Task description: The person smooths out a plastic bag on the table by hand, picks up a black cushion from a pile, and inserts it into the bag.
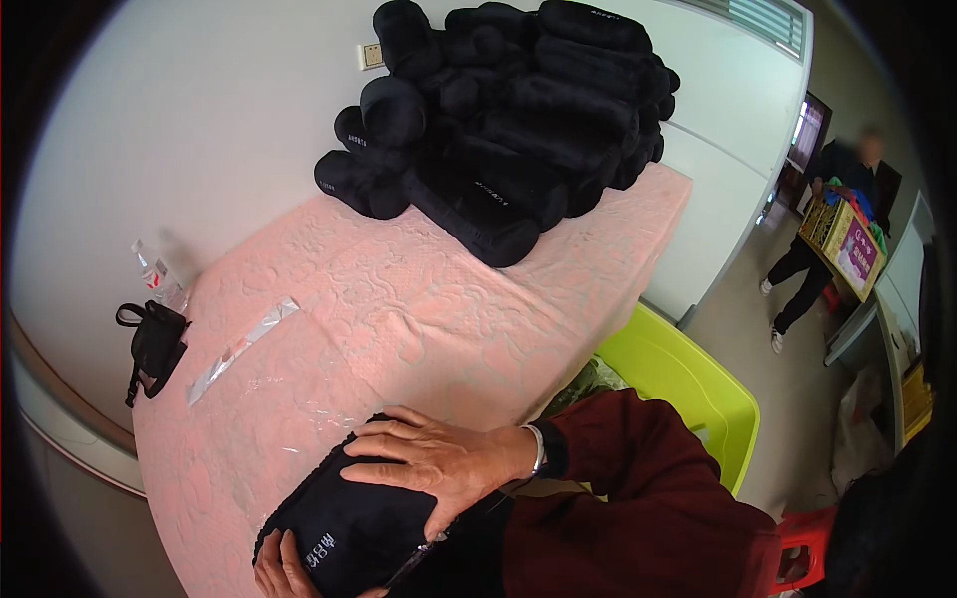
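Observation:
A black cushion with white lettering and a gathered edge lies before me at the near side of the bed-like table. My right hand rests flat on its top, fingers spread, with the thumb near what looks like a metal zipper pull. At the lower frame edge, my left hand grips the cushion's left end with bent fingers; part of this hand is cut off. A clear plastic bag with a pale printed strip lies flat just beyond the cushion.
Black cushions are piled at the far end of the pink cloth. A black pouch and a plastic bottle are at the left. A lime-green bin and red stool stand right. A person carries a box.

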A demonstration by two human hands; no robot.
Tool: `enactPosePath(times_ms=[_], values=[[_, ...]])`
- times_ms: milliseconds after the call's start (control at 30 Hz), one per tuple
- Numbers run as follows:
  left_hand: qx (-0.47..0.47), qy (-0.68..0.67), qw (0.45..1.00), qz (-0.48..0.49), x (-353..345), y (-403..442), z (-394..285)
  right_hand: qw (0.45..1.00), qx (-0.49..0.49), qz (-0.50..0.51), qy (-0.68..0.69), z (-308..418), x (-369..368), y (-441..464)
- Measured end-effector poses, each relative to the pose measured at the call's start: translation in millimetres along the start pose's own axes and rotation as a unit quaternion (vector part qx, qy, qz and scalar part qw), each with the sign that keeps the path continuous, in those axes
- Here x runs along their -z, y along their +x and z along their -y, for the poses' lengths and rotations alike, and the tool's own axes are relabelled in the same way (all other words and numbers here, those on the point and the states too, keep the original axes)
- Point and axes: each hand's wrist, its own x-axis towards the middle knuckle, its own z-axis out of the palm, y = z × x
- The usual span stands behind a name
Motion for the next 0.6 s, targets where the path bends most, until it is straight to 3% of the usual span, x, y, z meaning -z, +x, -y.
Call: enactPosePath(times_ms=[267,367,400,600], values=[[0.057,-0.070,0.996,-0.009,-18.1,-25.0,35.9,0.998,-0.049,0.010,0.039,-12.5,9.9,-11.3],[0.142,-0.193,0.969,-0.057,-24.2,-31.9,38.3,0.996,-0.053,0.038,0.061,-12.4,9.4,-11.4],[0.165,-0.170,0.970,-0.055,-22.8,-34.8,39.5,0.996,-0.068,0.035,0.048,-12.3,10.4,-12.9],[0.177,-0.204,0.962,-0.047,-29.4,-54.0,51.4,0.993,-0.101,0.005,0.065,-13.9,-2.4,-26.2]])
